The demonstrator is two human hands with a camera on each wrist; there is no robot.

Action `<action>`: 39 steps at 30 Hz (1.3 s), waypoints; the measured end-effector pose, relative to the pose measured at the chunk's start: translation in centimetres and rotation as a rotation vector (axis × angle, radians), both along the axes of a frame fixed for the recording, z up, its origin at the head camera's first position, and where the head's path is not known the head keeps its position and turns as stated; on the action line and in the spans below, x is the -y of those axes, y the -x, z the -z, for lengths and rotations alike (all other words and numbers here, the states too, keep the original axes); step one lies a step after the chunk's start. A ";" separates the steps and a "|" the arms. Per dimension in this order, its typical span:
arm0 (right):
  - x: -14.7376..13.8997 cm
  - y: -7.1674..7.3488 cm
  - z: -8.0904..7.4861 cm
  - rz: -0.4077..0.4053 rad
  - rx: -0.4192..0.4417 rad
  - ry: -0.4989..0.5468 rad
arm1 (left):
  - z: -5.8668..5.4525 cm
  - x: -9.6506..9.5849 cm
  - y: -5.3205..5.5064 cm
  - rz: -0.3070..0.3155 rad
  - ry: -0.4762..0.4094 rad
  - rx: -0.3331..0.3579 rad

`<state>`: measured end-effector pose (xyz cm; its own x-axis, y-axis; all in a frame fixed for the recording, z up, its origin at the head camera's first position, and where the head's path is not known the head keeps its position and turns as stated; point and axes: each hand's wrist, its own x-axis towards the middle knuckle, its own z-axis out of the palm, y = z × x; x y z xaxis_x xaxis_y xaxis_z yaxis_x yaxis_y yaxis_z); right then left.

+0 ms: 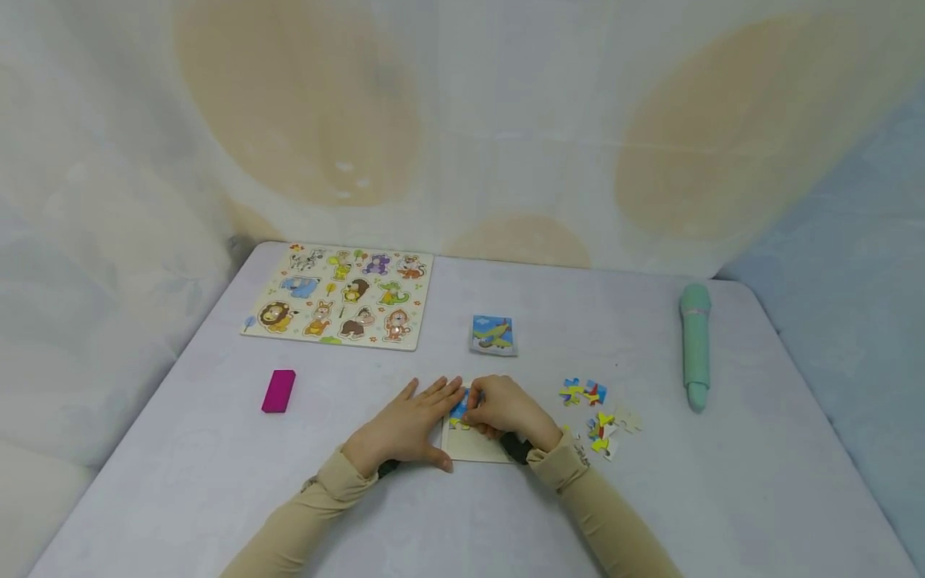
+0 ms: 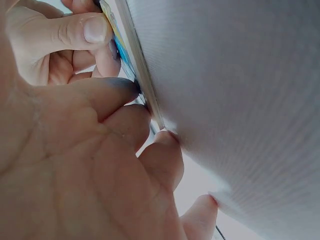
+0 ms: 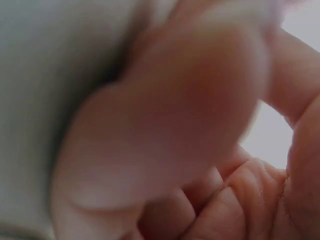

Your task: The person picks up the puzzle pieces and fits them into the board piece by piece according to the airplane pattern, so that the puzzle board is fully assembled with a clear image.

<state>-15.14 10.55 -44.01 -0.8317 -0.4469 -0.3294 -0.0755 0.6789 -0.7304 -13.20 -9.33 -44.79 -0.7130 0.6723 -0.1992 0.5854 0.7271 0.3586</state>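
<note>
A small wooden puzzle board lies flat in front of me, with blue and yellow jigsaw pieces in its upper left part. My left hand rests at the board's left side, fingers nearly straight; in the left wrist view its fingertips touch the board's edge. Over the board, my right hand has curled fingers, and its thumb and forefinger pinch a jigsaw piece at the picture, mostly hidden by the fingers. The right thumb appears against the picture side in the left wrist view. Right wrist view: blurred fingers only.
Loose jigsaw pieces lie right of the board. Behind it is a small airplane picture packet. An animal puzzle board lies at back left, a magenta block at left, and a mint-green microphone-shaped object at far right.
</note>
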 end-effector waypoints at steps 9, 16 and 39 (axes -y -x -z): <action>-6.6 1.2 -0.5 0.082 -0.055 0.064 | 0.1 -0.2 0.0 -0.015 0.023 0.012; -13.3 -0.4 -0.6 0.337 -0.172 -0.046 | 0.0 -0.1 -0.1 -0.016 0.031 0.009; -7.1 0.5 -0.5 0.069 -0.036 0.158 | -0.3 -0.2 -0.1 -0.019 0.024 0.012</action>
<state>-15.60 17.66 -43.50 -0.8721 -0.4322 -0.2293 -0.0604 0.5602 -0.8262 -13.07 -9.16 -44.52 -0.7229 0.6536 -0.2240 0.5674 0.7466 0.3475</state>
